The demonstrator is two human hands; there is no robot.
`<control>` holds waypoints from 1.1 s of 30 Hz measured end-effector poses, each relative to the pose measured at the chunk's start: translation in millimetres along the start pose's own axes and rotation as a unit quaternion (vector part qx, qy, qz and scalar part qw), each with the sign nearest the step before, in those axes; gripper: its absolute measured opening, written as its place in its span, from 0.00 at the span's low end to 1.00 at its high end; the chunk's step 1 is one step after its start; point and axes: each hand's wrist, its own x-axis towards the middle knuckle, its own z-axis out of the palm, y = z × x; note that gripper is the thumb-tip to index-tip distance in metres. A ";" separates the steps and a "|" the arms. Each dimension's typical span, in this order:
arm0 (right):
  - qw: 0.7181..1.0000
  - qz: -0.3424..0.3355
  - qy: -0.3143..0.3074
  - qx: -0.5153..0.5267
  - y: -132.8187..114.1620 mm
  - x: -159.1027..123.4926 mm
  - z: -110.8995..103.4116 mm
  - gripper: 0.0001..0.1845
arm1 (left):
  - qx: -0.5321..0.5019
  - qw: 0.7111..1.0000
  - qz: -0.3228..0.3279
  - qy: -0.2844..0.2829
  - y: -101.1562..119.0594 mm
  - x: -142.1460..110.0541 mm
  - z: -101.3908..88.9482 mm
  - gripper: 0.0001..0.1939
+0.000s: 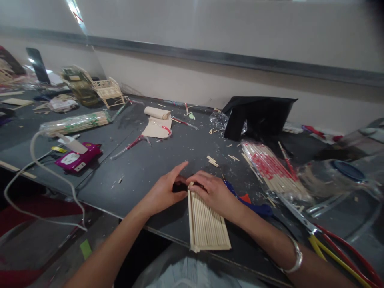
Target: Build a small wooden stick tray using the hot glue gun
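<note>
A small rectangular panel of pale wooden sticks (208,224), framed with sticks along its edges, lies at the table's front edge. My right hand (211,192) is closed on its far end, thumb and fingers at the upper left corner. My left hand (163,191) is beside that corner with thumb and index finger apart; its thumb tip comes close to the panel's left edge, and its other fingers are partly hidden. Behind my right wrist lies a blue glue gun (255,208) with an orange part, half covered by the hand.
Red-and-yellow scissors (315,232), a bag of sticks (273,170) and a plastic jar (333,176) lie to the right. On the left are a magenta power adapter (78,157) with a white cable and another stick bundle (76,123). A miniature stick bench (108,92) stands behind.
</note>
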 end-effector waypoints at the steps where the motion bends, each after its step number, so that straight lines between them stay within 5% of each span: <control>1: 1.000 0.001 0.000 0.000 0.4 -0.9 -1.8 0.07 | -0.005 1.000 0.001 0.000 -0.1 -0.1 -0.3 0.40; 4: 1.000 0.015 0.004 -0.012 1.6 -8.4 -13.2 0.14 | -0.010 1.000 0.012 0.005 1.0 -2.6 -0.5 0.39; 11: 0.993 0.060 -0.019 -0.102 -7.2 -58.5 -40.6 0.10 | 0.076 0.990 -0.065 0.103 11.3 -28.5 12.7 0.25; 16: 0.984 0.038 -0.045 -0.170 -23.1 -97.5 -25.1 0.10 | 0.165 0.978 -0.054 0.112 17.8 -32.5 22.5 0.19; 20: 0.958 0.096 0.007 -0.270 -24.3 -113.6 -4.6 0.17 | 0.251 0.959 -0.078 0.106 29.1 -23.2 27.9 0.16; 24: 0.963 0.138 0.013 -0.231 -22.6 -112.5 7.5 0.20 | 0.273 0.951 -0.107 0.101 37.2 -16.5 34.6 0.11; 27: 0.974 0.152 0.030 -0.165 -25.0 -107.2 5.0 0.22 | 0.204 0.965 -0.117 0.114 36.8 -17.7 36.0 0.12; 30: 0.983 0.161 0.034 -0.081 -27.3 -102.9 -12.1 0.22 | 0.013 0.985 -0.125 0.118 38.0 -25.1 30.9 0.19; 33: 0.985 0.172 0.017 0.013 -24.8 -98.4 -42.5 0.23 | -0.227 0.967 -0.109 0.039 43.7 -30.8 21.5 0.26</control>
